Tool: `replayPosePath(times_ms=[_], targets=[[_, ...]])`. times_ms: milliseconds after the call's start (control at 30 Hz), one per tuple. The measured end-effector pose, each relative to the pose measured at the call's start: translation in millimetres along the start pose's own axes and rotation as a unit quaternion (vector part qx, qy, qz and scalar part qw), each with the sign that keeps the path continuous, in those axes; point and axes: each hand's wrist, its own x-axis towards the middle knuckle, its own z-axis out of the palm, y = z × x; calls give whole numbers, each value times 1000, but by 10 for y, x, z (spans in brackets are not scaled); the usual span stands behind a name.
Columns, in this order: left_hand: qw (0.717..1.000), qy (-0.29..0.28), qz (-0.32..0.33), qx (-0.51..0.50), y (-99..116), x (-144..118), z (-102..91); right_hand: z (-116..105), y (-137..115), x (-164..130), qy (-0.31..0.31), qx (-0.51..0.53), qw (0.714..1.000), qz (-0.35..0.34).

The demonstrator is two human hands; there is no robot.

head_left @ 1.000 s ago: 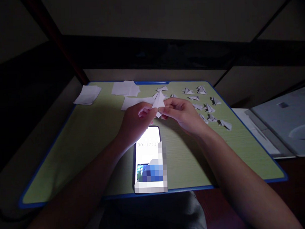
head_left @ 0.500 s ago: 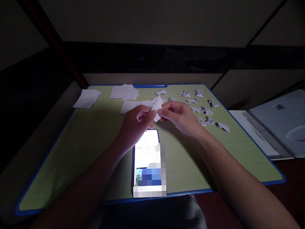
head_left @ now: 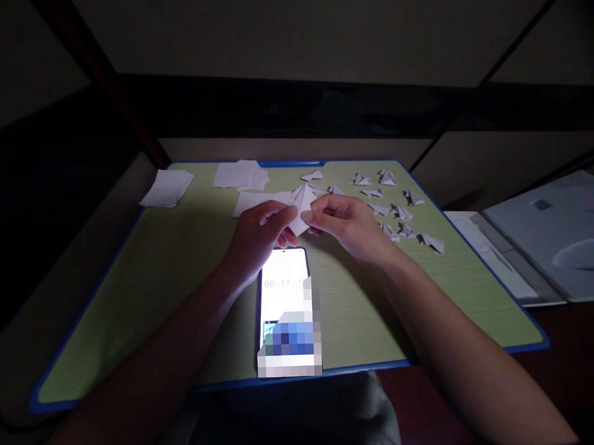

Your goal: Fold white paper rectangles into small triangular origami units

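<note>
A white piece of folded paper (head_left: 303,203), narrowing to a point at its far end, is held up over the table between both hands. My left hand (head_left: 265,230) pinches its left edge between thumb and fingers. On the opposite edge, my right hand (head_left: 343,224) grips it with the thumb on top and fingers curled beneath. Just below the hands lies a lit phone (head_left: 285,268) showing a timer. Beyond them a flat white sheet (head_left: 257,202) is partly covered by my left hand.
Several folded paper pieces (head_left: 401,212) are scattered at the table's back right. Paper stacks lie at the far left (head_left: 166,188) and back (head_left: 239,175). The green table (head_left: 134,299) has a blue rim. A pale open box (head_left: 546,240) stands beyond its right edge.
My left thumb has shifted slightly up and left along the paper's edge, and the left fingers now show below it. My right hand keeps its pinch. The view has moved slightly.
</note>
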Motion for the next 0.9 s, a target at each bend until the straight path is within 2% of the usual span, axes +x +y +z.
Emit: replayPosePath(times_ms=[233, 333, 567, 900], targets=[[994, -39, -46, -91, 29, -8, -5, -6, -14, -3, -3, 11, 1000, 1], [992, -39, -57, -105, 37, -9, -4, -3, -25, -3, -6, 13, 1000, 0], [999, 7, -15, -42, -10, 17, -19, 16, -26, 6, 7, 25, 1000, -1], [999, 3, 31, 29, -52, 28, -33, 10, -53, 12, 27, 8, 1000, 13]])
